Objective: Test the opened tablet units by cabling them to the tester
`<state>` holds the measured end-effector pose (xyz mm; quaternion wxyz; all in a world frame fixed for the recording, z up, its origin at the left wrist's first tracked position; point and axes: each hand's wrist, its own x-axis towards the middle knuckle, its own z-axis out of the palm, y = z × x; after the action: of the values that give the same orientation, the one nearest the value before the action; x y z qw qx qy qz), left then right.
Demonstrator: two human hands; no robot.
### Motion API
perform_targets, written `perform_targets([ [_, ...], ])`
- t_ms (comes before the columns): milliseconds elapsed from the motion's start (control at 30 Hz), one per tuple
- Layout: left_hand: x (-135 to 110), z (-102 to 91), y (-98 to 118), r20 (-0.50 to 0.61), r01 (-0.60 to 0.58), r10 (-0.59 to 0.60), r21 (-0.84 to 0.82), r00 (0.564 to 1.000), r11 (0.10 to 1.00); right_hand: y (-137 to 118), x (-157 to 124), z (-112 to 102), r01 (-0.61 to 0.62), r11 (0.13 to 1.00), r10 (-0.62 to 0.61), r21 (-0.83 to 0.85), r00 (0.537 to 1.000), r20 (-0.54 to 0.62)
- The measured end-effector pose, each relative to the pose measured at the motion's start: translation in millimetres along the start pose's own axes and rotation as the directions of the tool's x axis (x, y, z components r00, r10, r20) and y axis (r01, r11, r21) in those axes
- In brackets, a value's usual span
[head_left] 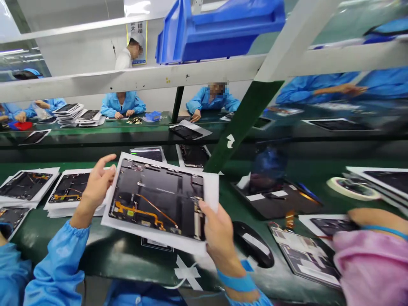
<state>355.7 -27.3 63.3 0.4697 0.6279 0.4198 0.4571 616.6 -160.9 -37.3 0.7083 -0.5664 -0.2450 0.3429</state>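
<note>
A black tablet housing [159, 199] with orange flex cables lies on a white sheet [211, 187], tilted above the bench. My right hand [218, 229] grips both at their right edge, its thumb on the housing and its other fingers hidden below. My left hand [98, 182] is at the sheet's left edge with fingers apart, index finger stretched out; whether it touches the paper is unclear. Behind my left hand is a stack of sheets bearing another tablet housing [68, 187]. A black computer mouse [253, 244] lies right of my right hand.
More housings on paper [27, 185] lie at left. A roll of tape [352, 188] and an opened tablet [304, 253] are at right, near a co-worker's pink sleeve [369, 263]. A green post [244, 123] and blue bin [223, 32] stand ahead; co-workers sit across.
</note>
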Motion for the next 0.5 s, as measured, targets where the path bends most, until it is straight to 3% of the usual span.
perform_targets([
  [67, -19, 4.4, -21, 0.155, -0.021, 0.006, 0.094, 0.988, 0.995, 5, -9, -29, -0.038, 0.997, 0.031, -0.067, 0.995, -0.093],
  [100, -30, 5.5, -33, 0.301, -0.081, 0.023, 0.182, 0.953, 0.980, 9, -12, -42, -0.077, 0.993, 0.065, -0.093, 0.990, -0.124],
  [133, -42, 6.3, -45, 0.463, -0.170, 0.033, 0.258, 0.886, 0.951, 14, -15, -55, -0.128, 0.986, 0.113, -0.106, 0.984, -0.138],
  [200, -64, 7.9, -68, 0.711, -0.360, 0.034, 0.314, 0.702, 0.878, 26, -21, -78, -0.230, 0.965, 0.214, -0.122, 0.968, -0.132],
  [267, -79, 10.2, -86, 0.790, -0.453, 0.013, 0.338, 0.613, 0.825, 38, -27, -95, -0.301, 0.941, 0.286, -0.153, 0.951, -0.116],
  [333, -85, 12.7, -101, 0.796, -0.466, 0.003, 0.351, 0.606, 0.812, 49, -33, -107, -0.334, 0.922, 0.319, -0.193, 0.942, -0.105],
  [400, -79, 14.5, -111, 0.775, -0.437, 0.000, 0.356, 0.632, 0.826, 57, -39, -114, -0.355, 0.908, 0.344, -0.224, 0.935, -0.087],
  [500, -54, 15.9, -115, 0.626, -0.298, -0.025, 0.405, 0.779, 0.864, 65, -45, -115, -0.350, 0.895, 0.358, -0.275, 0.934, -0.023],
])
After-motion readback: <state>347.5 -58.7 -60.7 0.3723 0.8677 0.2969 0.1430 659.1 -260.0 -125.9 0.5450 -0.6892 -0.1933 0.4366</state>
